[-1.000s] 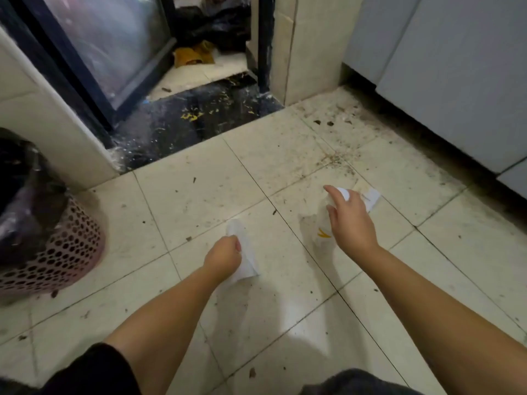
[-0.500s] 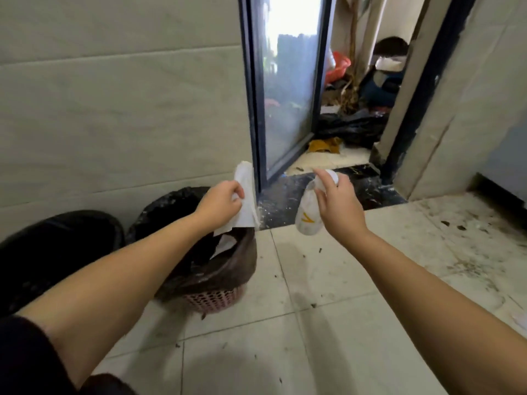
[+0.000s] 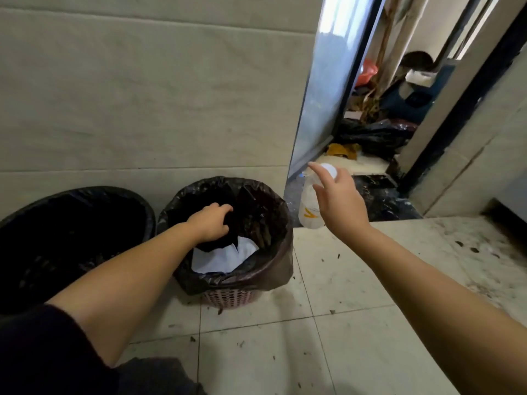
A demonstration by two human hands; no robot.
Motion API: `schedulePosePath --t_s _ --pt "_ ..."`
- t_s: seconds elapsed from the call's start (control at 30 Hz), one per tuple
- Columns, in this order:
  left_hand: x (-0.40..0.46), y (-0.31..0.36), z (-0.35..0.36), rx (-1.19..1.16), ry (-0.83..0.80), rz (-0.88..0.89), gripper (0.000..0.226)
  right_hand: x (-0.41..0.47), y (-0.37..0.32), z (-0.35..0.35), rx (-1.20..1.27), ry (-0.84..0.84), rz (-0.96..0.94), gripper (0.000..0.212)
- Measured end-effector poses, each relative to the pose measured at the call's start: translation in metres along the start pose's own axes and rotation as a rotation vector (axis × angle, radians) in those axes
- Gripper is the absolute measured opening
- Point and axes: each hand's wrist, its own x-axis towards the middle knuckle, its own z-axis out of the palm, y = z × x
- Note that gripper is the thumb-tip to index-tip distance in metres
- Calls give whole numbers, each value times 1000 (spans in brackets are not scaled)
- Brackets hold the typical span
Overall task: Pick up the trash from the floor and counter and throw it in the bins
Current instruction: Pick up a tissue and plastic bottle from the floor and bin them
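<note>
A pink mesh bin [image 3: 228,297] lined with a black bag [image 3: 268,201] stands against the wall. White paper [image 3: 225,258] lies inside it. My left hand [image 3: 209,223] hangs over the bin's mouth, fingers curled downward, with no paper in it. My right hand [image 3: 342,208] is to the right of the bin, above the floor, gripping a clear plastic bottle [image 3: 309,203] with a white cap and a yellow mark. A larger black bin [image 3: 71,195] stands to the left, touching the pink one.
The tiled floor [image 3: 356,352] is strewn with small dark crumbs. A glass door [image 3: 322,89] stands ajar behind the bottle. Beyond its dark threshold [image 3: 379,195] lie black bags and clutter. A tiled wall rises behind the bins.
My left hand has come down over the pink bin and the white paper has left it and now lies inside. My right hand still holds the bottle. My view has moved closer to the bins.
</note>
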Motion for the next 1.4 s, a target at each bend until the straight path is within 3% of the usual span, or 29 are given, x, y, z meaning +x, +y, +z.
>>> schedulePosePath --t_s 0.17,0.33,0.47,0.57,0.6,0.73,0.97,1.2,1.3,1.4 --pt "-32 -33 -37 -5 195 21 45 39 -64 -20 176 213 -176 42" --pt "-101 -96 -49 37 329 14 43 64 -169 12 515 171 -342 42" --pt "-167 -150 -20 108 264 -5 46 52 -249 78 613 -27 -445 37" --pt "-205 -194 12 207 243 44 85 33 -290 135 550 -239 -410 33" --pt "-212 -207 21 214 255 41 89 27 -300 154 502 -309 -381 31" --pt "-215 -223 30 282 359 75 59 4 -322 219 313 -493 -350 29" --pt "-211 -230 43 248 514 140 56 -2 -343 303 26 -968 -125 43" --pt "-210 -227 44 239 529 107 53 1 -322 312 -151 -1346 -114 15" --pt "-210 -226 41 259 477 117 54 4 -322 296 -166 -1377 -159 35" --pt "-208 -227 36 305 409 137 57 23 -324 269 26 -1246 -162 28"
